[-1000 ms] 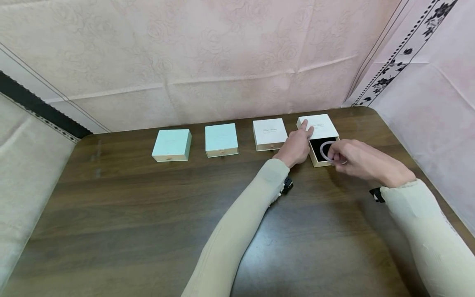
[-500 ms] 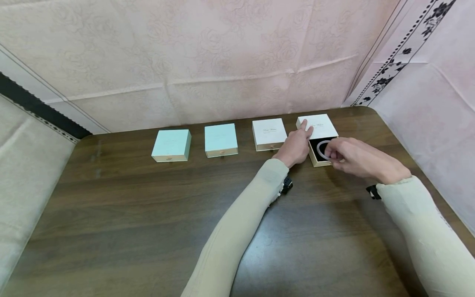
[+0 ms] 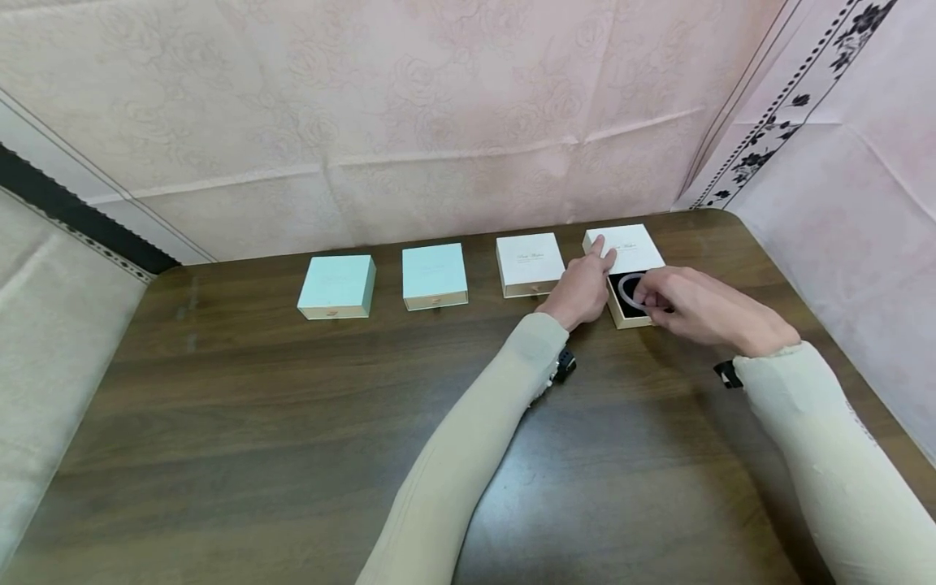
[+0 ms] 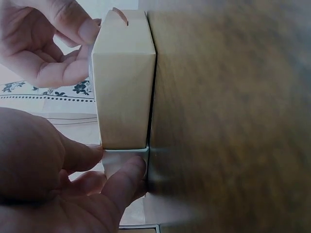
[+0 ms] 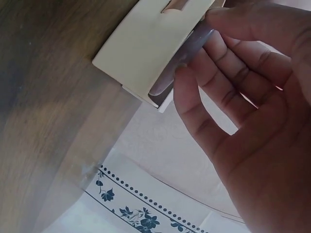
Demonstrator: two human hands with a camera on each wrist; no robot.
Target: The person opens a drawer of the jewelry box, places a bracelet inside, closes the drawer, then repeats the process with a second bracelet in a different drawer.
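Observation:
At the right end of the row, a white drawer box (image 3: 634,248) has its cream drawer (image 3: 633,322) pulled out, showing a black lining. My left hand (image 3: 580,291) holds the box's outer sleeve, its index finger lying on the lid. In the left wrist view, fingertips press the sleeve's side wall (image 4: 112,162). A pale, translucent bangle (image 3: 621,288) is pinched in my right hand (image 3: 705,307) over the drawer. The right wrist view shows the bangle (image 5: 177,65) tilted, its lower edge inside the drawer wall, thumb and fingers on its outer side.
Another white box (image 3: 530,258) stands just left of my left hand. Farther left are two mint-green boxes, one (image 3: 435,270) nearer and one (image 3: 338,280) at the row's end. All stand along the back of the brown wooden table (image 3: 292,455), before a patterned cloth (image 3: 439,106).
My right hand has moved slightly left and farther back, carrying the bangle deeper over the drawer toward the sleeve. The left hand has stayed on the box.

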